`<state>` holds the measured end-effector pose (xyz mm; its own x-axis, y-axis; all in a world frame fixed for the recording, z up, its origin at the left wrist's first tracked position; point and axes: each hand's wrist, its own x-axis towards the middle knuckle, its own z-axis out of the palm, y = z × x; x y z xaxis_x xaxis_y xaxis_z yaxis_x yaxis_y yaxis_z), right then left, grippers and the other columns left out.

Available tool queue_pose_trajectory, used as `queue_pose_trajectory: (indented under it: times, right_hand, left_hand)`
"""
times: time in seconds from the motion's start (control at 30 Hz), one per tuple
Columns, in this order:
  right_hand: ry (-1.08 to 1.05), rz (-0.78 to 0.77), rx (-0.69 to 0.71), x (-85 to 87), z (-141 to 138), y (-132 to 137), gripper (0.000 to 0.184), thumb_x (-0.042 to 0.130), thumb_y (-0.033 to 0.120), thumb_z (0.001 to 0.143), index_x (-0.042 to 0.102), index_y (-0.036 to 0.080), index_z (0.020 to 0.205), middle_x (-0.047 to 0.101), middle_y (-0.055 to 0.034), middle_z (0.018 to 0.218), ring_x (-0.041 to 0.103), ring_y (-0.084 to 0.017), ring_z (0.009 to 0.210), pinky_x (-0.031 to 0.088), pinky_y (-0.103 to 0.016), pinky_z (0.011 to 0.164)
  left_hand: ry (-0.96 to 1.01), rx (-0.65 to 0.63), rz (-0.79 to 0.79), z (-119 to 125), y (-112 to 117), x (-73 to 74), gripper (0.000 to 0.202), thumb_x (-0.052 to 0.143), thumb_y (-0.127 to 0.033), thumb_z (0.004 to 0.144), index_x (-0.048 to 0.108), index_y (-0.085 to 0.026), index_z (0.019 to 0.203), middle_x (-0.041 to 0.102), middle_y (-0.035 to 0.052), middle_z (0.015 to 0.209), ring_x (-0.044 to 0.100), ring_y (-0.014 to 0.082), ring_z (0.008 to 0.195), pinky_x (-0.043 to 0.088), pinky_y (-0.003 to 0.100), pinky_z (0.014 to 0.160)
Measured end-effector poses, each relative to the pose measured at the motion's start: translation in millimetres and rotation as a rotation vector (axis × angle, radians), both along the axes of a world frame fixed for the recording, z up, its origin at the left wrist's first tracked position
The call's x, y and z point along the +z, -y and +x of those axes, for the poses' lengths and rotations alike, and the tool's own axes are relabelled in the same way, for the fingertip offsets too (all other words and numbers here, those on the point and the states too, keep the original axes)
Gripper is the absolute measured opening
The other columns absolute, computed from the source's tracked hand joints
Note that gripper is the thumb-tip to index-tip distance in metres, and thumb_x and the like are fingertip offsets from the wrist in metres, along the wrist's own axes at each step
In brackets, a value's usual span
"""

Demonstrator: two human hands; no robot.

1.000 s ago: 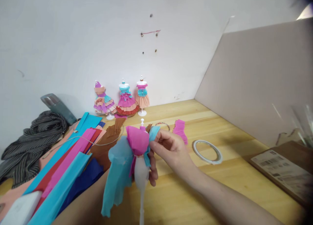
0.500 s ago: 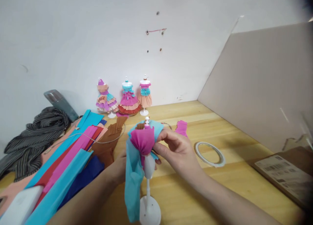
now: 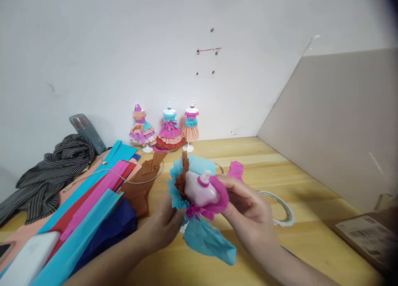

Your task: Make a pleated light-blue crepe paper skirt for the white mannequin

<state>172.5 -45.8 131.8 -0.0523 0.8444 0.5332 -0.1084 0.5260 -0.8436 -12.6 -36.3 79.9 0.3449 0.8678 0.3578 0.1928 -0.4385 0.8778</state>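
A small white dress-form mannequin (image 3: pixel 199 191) is tipped so that its neck and shoulders face me. Pink crepe paper (image 3: pixel 221 199) wraps its chest, and a brown ruffle (image 3: pixel 180 185) with a light blue pleated one (image 3: pixel 175 195) sits along its left side. A loose light blue crepe strip (image 3: pixel 209 240) hangs below. My left hand (image 3: pixel 169 224) is closed around the mannequin from the left and below; the paper hides its fingertips. On the other side, my right hand (image 3: pixel 248 207) has thumb and forefinger closed at the edge of the pink crepe paper.
Three dressed mannequins (image 3: pixel 169 128) stand against the wall. Left lie coloured crepe sheets (image 3: pixel 96 199), a white box-like object (image 3: pixel 31 257), a striped cloth (image 3: pixel 59 166) and a bottle (image 3: pixel 88 132). Right are a tape roll (image 3: pixel 290 215), a pink scrap (image 3: pixel 236 170) and a labelled brown package (image 3: pixel 363 236).
The mannequin has gone from upright to tipped towards me, so its top and the ruffles now show. My left hand has come into fuller view, and the blue strip has swung to the right.
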Motion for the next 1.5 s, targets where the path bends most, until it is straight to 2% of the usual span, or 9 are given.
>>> queue_pose_trajectory:
  times: [0.2,0.3,0.43,0.53,0.67,1.0,1.13,1.27,1.5]
  right_hand:
    - [-0.045,-0.092,0.171,-6.3,7.9,-6.9,0.028,0.068,0.043,0.080,0.069,0.027,0.103,0.071,-0.0079,0.096,0.066,-0.024,0.090,0.053,-0.035,0.078]
    - [-0.074,-0.186,0.287,-7.4,10.5,-12.2,0.034,0.068,0.051,0.076,0.069,0.025,0.097,0.070,-0.0081,0.094,0.065,-0.024,0.083,0.053,-0.036,0.073]
    - [-0.109,-0.159,0.154,-6.2,9.5,-14.8,0.024,0.072,0.048,0.074,0.072,0.025,0.083,0.067,-0.0052,0.080,0.061,-0.019,0.070,0.051,-0.032,0.063]
    - [-0.047,-0.026,0.027,-4.7,9.9,-14.4,0.012,0.069,0.038,0.080,0.074,0.029,0.086,0.069,-0.0038,0.079,0.061,-0.019,0.074,0.051,-0.032,0.067]
    - [0.089,0.052,-0.066,-1.2,14.7,-11.7,0.013,0.066,0.031,0.084,0.075,0.032,0.093,0.071,-0.0035,0.083,0.063,-0.020,0.080,0.052,-0.035,0.074]
    - [-0.039,-0.084,0.064,-5.7,17.9,-18.4,0.017,0.067,0.034,0.083,0.074,0.029,0.097,0.070,-0.0055,0.098,0.064,-0.020,0.088,0.053,-0.031,0.074]
    - [0.065,-0.168,0.228,-7.7,13.1,-24.8,0.023,0.070,0.038,0.080,0.073,0.026,0.099,0.072,-0.0044,0.088,0.065,-0.018,0.074,0.054,-0.028,0.066]
    - [0.110,-0.160,0.374,-8.3,8.8,-25.7,0.034,0.068,0.038,0.081,0.067,0.026,0.113,0.072,-0.0065,0.103,0.067,-0.020,0.085,0.055,-0.030,0.077]
    - [0.115,-0.106,0.245,-3.4,5.9,-21.2,0.042,0.068,0.051,0.077,0.068,0.025,0.110,0.072,-0.0077,0.101,0.066,-0.025,0.096,0.053,-0.037,0.087]
  left_hand:
    - [-0.104,-0.024,0.159,-1.0,-0.4,2.3,0.022,0.042,-0.030,0.093,0.059,-0.017,0.090,0.065,0.0077,0.093,0.058,0.0191,0.085,0.050,0.033,0.082]
    - [-0.139,-0.055,0.190,-0.2,-1.6,4.2,0.019,0.042,-0.028,0.092,0.058,-0.018,0.092,0.064,0.0068,0.092,0.058,0.0184,0.084,0.051,0.032,0.080]
    - [-0.096,-0.025,0.202,4.0,-4.2,3.8,0.018,0.044,-0.027,0.092,0.057,-0.020,0.102,0.065,0.0067,0.099,0.059,0.0196,0.090,0.050,0.033,0.084]
    - [-0.059,0.017,0.190,7.7,-4.6,5.3,0.019,0.043,-0.028,0.094,0.057,-0.019,0.105,0.065,0.0059,0.099,0.060,0.0190,0.089,0.050,0.031,0.083]
    - [-0.051,0.057,0.203,10.3,-1.8,9.2,0.018,0.043,-0.027,0.094,0.056,-0.018,0.102,0.065,0.0057,0.093,0.060,0.0185,0.084,0.051,0.031,0.078]
    - [-0.027,0.090,0.188,12.0,-4.9,6.5,0.021,0.043,-0.025,0.093,0.056,-0.018,0.109,0.066,0.0071,0.095,0.062,0.0195,0.086,0.052,0.032,0.079]
    - [-0.013,0.129,0.183,13.8,-3.9,11.9,0.030,0.044,-0.021,0.092,0.052,-0.018,0.121,0.066,0.0091,0.111,0.063,0.0208,0.100,0.050,0.032,0.087]
    - [-0.004,0.163,0.192,15.8,-2.1,19.6,0.040,0.043,-0.020,0.093,0.045,-0.021,0.133,0.059,0.0095,0.129,0.055,0.0213,0.119,0.042,0.033,0.102]
    - [-0.045,0.123,0.185,15.8,1.9,19.1,0.037,0.045,-0.019,0.092,0.050,-0.023,0.128,0.061,0.0093,0.126,0.058,0.0215,0.114,0.045,0.034,0.099]
